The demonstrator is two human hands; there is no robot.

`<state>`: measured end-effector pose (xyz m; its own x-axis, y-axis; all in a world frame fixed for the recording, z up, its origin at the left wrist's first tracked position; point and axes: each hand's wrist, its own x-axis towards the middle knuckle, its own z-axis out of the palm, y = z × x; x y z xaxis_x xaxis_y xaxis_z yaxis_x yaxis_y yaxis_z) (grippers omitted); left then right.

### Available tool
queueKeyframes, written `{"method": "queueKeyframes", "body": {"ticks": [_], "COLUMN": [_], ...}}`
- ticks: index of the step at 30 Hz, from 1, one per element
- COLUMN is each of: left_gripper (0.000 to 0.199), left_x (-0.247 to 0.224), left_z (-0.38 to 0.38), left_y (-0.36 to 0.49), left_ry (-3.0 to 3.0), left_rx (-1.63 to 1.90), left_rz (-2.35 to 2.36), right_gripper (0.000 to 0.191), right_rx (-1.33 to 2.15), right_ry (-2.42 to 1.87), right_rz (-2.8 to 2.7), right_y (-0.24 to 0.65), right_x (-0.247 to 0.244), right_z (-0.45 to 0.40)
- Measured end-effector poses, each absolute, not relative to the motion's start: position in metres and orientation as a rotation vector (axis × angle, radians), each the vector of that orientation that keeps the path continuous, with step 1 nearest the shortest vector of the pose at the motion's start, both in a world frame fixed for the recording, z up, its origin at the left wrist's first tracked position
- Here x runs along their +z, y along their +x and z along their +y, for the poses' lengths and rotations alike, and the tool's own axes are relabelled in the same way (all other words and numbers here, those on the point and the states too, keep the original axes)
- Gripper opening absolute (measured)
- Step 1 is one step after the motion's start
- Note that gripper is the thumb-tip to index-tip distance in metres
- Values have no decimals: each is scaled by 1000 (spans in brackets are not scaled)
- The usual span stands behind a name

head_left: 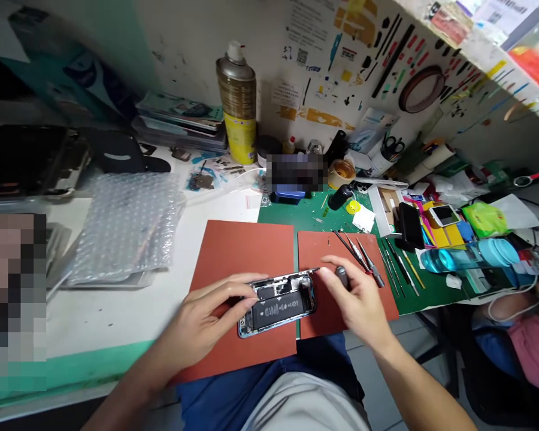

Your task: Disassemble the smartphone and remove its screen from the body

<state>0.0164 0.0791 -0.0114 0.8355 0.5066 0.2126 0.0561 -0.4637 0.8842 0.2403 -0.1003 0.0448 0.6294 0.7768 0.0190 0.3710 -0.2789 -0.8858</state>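
Observation:
An opened smartphone (276,306), its black battery and inner parts bare, is held tilted over the red-brown mats. My left hand (211,314) grips its left end, thumb at the near side and fingers along the far edge. At the phone's upper right corner is my right hand (353,299), its fingers closed around a small dark-handled tool (342,276) that looks like a screwdriver. The tool's thin end points at that corner; whether it touches the phone I cannot tell. Tweezers and other slim tools (363,257) lie just beyond my right hand.
Two red-brown mats (247,245) lie side by side, partly on a green mat (422,304). More slim tools (399,266), a blue bottle (471,256), a spray can (238,102) and bubble wrap (128,221) surround them. Another person's arm (516,297) is at the right.

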Motion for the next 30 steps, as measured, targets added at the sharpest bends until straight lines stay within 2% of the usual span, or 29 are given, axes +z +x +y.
{"method": "queueKeyframes", "body": {"ticks": [4,9,12,14,20,30], "left_gripper": [13,10,10,12,25,39], "left_x": [-9,13,31,33,-3,-27], "left_z": [80,102,123,132,135,136], "left_y": [13,15,51,89,175,177], "left_ry": [2072,2107,2207,2250,2489,2621], "left_rx": [568,583,641,531,245,223], "left_rz": [408,455,397,206,-25,-53], "right_gripper": [32,23,20,20,20,20], "right_rx": [552,563,550,529,463,550], "right_ry": [-1939,-1868,-1849,-1858,-1857,-1857], "right_rz": [-997,-1058,-1101,-1135,-1212,-1190], "right_y": [239,241,241,241,242,245], "right_x": [32,30,30,29,26,28], "right_z": [-86,-89,-92,-93,-90,-92]}}
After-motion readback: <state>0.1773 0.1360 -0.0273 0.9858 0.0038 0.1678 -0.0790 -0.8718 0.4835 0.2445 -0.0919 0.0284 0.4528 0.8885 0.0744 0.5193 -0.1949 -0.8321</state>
